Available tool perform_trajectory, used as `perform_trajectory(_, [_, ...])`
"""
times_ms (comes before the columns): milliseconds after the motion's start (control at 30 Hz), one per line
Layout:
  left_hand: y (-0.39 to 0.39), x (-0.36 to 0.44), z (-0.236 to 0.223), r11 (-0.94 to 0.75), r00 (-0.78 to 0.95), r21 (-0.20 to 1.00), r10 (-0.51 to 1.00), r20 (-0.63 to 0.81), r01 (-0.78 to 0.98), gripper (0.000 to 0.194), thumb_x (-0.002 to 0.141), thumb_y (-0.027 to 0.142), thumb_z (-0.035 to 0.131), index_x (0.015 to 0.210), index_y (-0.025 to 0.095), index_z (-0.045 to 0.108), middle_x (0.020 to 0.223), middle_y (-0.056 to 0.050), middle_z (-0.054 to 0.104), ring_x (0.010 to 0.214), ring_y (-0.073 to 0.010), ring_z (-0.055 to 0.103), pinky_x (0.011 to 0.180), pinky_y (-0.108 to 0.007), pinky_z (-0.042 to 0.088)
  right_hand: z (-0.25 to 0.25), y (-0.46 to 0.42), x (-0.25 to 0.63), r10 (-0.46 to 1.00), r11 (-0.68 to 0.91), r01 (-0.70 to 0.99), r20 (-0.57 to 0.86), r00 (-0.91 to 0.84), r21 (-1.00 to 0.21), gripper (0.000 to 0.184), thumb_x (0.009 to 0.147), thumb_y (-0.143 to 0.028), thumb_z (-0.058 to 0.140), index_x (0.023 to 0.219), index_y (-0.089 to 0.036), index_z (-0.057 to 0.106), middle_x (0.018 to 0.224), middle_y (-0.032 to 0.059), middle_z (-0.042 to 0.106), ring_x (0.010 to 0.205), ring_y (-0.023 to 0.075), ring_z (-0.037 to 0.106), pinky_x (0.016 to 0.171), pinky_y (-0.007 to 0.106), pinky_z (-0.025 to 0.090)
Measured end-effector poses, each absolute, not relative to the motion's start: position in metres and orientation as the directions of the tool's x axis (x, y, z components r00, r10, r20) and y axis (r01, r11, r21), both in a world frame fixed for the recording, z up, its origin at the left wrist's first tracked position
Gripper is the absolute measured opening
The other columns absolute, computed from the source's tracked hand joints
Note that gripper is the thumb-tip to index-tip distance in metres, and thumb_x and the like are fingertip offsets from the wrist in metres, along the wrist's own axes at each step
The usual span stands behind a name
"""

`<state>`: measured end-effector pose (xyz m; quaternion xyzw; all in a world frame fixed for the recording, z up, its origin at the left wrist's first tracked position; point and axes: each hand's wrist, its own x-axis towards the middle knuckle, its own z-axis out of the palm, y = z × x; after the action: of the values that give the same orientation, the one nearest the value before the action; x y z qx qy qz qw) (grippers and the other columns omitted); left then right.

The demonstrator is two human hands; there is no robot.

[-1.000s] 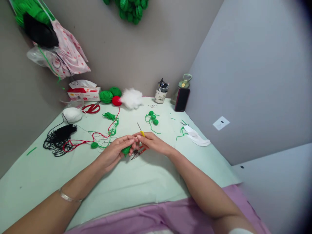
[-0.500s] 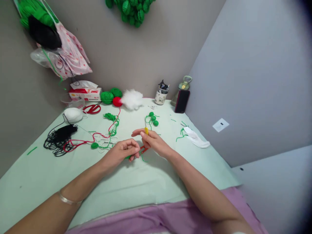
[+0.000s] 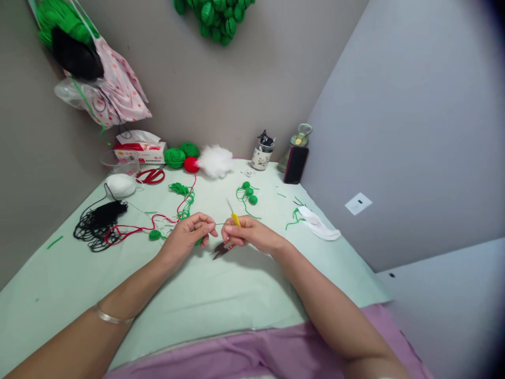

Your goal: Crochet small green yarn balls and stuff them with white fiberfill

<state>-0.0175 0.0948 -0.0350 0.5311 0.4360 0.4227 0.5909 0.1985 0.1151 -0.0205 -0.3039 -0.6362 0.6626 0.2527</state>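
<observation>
My left hand point(image 3: 190, 231) is closed in a pinch on a small green yarn piece point(image 3: 199, 241), mostly hidden by the fingers. A short, thin strand point(image 3: 220, 224) spans the gap from it to my right hand point(image 3: 250, 231). Those right fingers are closed around a yellow-handled crochet hook point(image 3: 235, 218), its metal tip pointing up and away; the fingertips pinch the strand's other end. Just below the right fingers are red-handled thread snips point(image 3: 222, 249), blades toward me and partly covered. Beyond the hands lie several small green crocheted balls point(image 3: 249, 191) with loose tails.
On the left sit a black yarn tangle point(image 3: 100, 223), white yarn point(image 3: 120, 185) and red scissors point(image 3: 152, 176). Along the back stand a tissue box point(image 3: 142, 152), green yarn balls point(image 3: 174, 157), white stuffing point(image 3: 215, 162), a jar point(image 3: 261, 157) and a phone point(image 3: 296, 165). White cloth point(image 3: 319, 223) lies right.
My hands have drawn apart, the left moving left and the strand now stretched between them. My right fingers have curled in around the hook. The snips' blades have come into view.
</observation>
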Motion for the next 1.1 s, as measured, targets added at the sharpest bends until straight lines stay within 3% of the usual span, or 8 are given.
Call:
perform_trajectory(100, [0.095, -0.015, -0.037, 0.078, 0.309, 0.997, 0.948, -0.071, -0.01, 0.025, 0.084, 0.044, 0.074, 0.085, 0.018, 0.073, 0.074, -0.002, 0.07, 0.057, -0.0129, 0.053, 0.059, -0.026, 0.04, -0.022, 0.117, 0.196, 0.834, -0.057, -0.044, -0.023, -0.552, -0.997, 0.042, 0.093, -0.057, 0.061, 0.082, -0.017, 0.064, 0.072, -0.0025, 0.056, 0.056, 0.0084, 0.036, 0.053, 0.024, 0.028])
perform_trajectory(233, [0.091, -0.009, -0.041, 0.085, 0.389, 0.996, 0.917, -0.088, 0.025, 0.025, 0.086, 0.042, 0.07, 0.084, 0.018, 0.074, 0.07, -0.001, 0.066, 0.056, -0.0132, 0.051, 0.06, -0.027, 0.04, -0.022, 0.118, 0.193, 0.883, -0.045, -0.145, 0.028, -0.468, -0.988, 0.045, 0.089, -0.059, 0.066, 0.072, -0.017, 0.059, 0.099, 0.006, 0.067, 0.073, 0.0115, 0.053, 0.064, 0.024, 0.043])
perform_trajectory(367, [0.087, -0.005, -0.043, 0.057, 0.445, 0.997, 0.893, -0.071, 0.044, 0.021, 0.089, 0.035, 0.059, 0.079, 0.02, 0.069, 0.067, 0.001, 0.06, 0.059, -0.015, 0.052, 0.064, -0.028, 0.041, -0.025, 0.113, 0.184, 0.823, -0.135, -0.241, 0.027, -0.567, -0.961, 0.05, 0.088, -0.066, 0.063, 0.07, -0.02, 0.052, 0.078, 0.003, 0.066, 0.071, 0.0151, 0.061, 0.071, 0.03, 0.049])
perform_trajectory(600, [0.078, -0.005, -0.036, 0.005, 0.508, 0.986, 0.857, -0.088, 0.164, 0.016, 0.078, 0.022, 0.059, 0.071, 0.021, 0.074, 0.056, 0.003, 0.053, 0.057, -0.0165, 0.041, 0.058, -0.028, 0.029, -0.023, 0.101, 0.177, 0.758, -0.142, -0.097, -0.045, -0.65, -0.985, 0.051, 0.088, -0.061, 0.066, 0.063, -0.02, 0.049, 0.05, -0.0096, 0.033, 0.049, 0.0091, 0.039, 0.054, 0.025, 0.03])
perform_trajectory(800, [0.074, -0.002, -0.039, 0.057, 0.553, 0.988, 0.823, -0.126, 0.141, 0.023, 0.07, 0.017, 0.066, 0.049, 0.02, 0.057, 0.049, 0.005, 0.041, 0.053, -0.0133, 0.032, 0.055, -0.029, 0.022, -0.012, 0.095, 0.181, 0.696, -0.18, -0.003, -0.125, -0.707, -0.984, 0.053, 0.083, -0.055, 0.074, 0.059, -0.019, 0.045, 0.054, -0.0098, 0.032, 0.049, 0.0056, 0.025, 0.05, 0.025, 0.018])
perform_trajectory(900, [0.075, -0.001, -0.043, 0.157, 0.552, 0.986, 0.819, -0.157, 0.047, 0.018, 0.078, 0.023, 0.067, 0.06, 0.018, 0.065, 0.055, 0.003, 0.052, 0.052, -0.0133, 0.042, 0.052, -0.027, 0.03, -0.014, 0.101, 0.186, 0.734, -0.23, -0.05, -0.14, -0.664, -0.972, 0.049, 0.083, -0.054, 0.076, 0.061, -0.018, 0.051, 0.05, -0.0093, 0.036, 0.046, 0.0065, 0.034, 0.05, 0.024, 0.024])
perform_trajectory(1000, [0.081, -0.005, -0.043, 0.261, 0.51, 0.961, 0.841, -0.181, -0.089, 0.025, 0.091, 0.036, 0.061, 0.092, 0.018, 0.077, 0.076, -0.004, 0.066, 0.06, -0.0151, 0.057, 0.052, -0.025, 0.041, -0.02, 0.115, 0.194, 0.834, -0.222, -0.18, -0.091, -0.543, -0.958, 0.047, 0.085, -0.059, 0.071, 0.067, -0.019, 0.053, 0.051, -0.0078, 0.044, 0.05, 0.0104, 0.05, 0.054, 0.025, 0.037])
perform_trajectory(1100, [0.087, -0.011, -0.042, 0.327, 0.465, 0.919, 0.864, -0.196, -0.22, 0.029, 0.093, 0.035, 0.063, 0.11, 0.017, 0.077, 0.099, -0.009, 0.073, 0.081, -0.0177, 0.069, 0.069, -0.026, 0.056, -0.021, 0.127, 0.204, 0.907, -0.192, -0.298, -0.054, -0.417, -0.935, 0.049, 0.084, -0.061, 0.071, 0.07, -0.021, 0.048, 0.057, -0.0074, 0.048, 0.056, 0.0106, 0.056, 0.056, 0.023, 0.043])
